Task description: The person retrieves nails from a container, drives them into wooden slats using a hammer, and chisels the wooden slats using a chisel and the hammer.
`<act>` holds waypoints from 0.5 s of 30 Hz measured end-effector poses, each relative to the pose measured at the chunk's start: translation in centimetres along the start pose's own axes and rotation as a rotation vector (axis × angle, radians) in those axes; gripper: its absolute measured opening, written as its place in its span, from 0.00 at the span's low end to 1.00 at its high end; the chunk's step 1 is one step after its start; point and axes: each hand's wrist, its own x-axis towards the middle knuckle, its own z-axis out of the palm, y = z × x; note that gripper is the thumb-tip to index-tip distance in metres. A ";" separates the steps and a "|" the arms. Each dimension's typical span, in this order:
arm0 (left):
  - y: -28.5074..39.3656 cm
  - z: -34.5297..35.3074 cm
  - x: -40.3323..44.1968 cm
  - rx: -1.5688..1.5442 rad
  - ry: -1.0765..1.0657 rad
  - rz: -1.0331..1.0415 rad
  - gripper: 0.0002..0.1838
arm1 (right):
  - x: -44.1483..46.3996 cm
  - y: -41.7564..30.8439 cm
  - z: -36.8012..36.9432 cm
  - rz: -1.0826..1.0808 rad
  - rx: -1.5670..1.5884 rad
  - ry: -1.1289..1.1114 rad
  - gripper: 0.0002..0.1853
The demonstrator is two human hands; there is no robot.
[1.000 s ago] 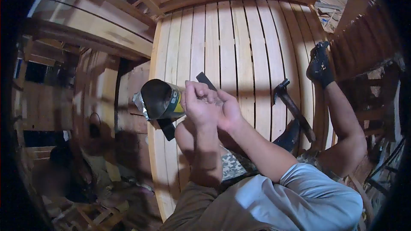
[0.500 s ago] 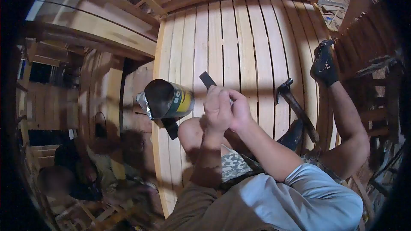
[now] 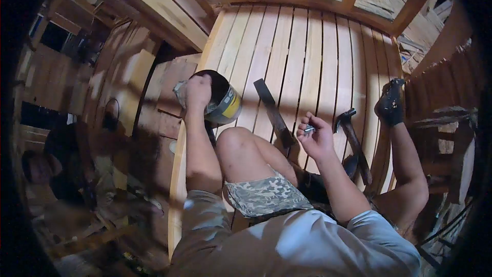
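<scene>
My left hand (image 3: 198, 91) is at the mouth of a round can (image 3: 229, 107) with a grey and yellow label. Its fingers reach over the opening, blurred and partly hidden, so their grip is unclear. Silvery foil (image 3: 180, 91) shows at the can's left edge. In my right hand (image 3: 319, 141), palm up with curled fingers, lies a small shiny metal piece (image 3: 308, 129). A dark flat strip (image 3: 271, 107) rests on the slats between both hands. To the right of my right hand lies a claw hammer (image 3: 354, 143), its head pointing away from me.
I sit on a slatted wooden platform (image 3: 287, 46) with a railing (image 3: 307, 1) at its far end. My dark-covered foot (image 3: 392, 105) is at the right edge. Another person (image 3: 66, 159) is lower down on the left, beside wooden boards (image 3: 125, 72).
My hands have parted: the left has moved left to the can, the right has moved right with the metal piece. The dark strip now shows along its length. The view has shifted.
</scene>
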 end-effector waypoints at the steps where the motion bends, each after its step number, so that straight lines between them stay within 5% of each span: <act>1: -0.3 0.1 -0.4 -0.008 0.007 -0.006 0.28 | -0.4 -0.3 -0.7 0.001 -0.011 -0.004 0.07; 4: -0.3 0.8 -3.7 -0.018 -0.224 0.019 0.28 | -1.3 -0.9 -2.9 -0.093 -0.208 0.082 0.11; 6: 0.0 1.1 -5.7 0.314 -0.350 0.162 0.22 | -1.8 -0.9 -3.9 -0.112 -0.123 0.133 0.13; 10: -2.1 2.9 -5.0 0.321 -0.222 0.321 0.10 | -1.4 -0.7 -4.5 -0.098 -0.101 0.171 0.12; 15: -5.1 1.3 -0.9 0.378 -0.271 0.405 0.10 | -0.3 -0.5 -3.8 -0.023 -0.019 0.008 0.10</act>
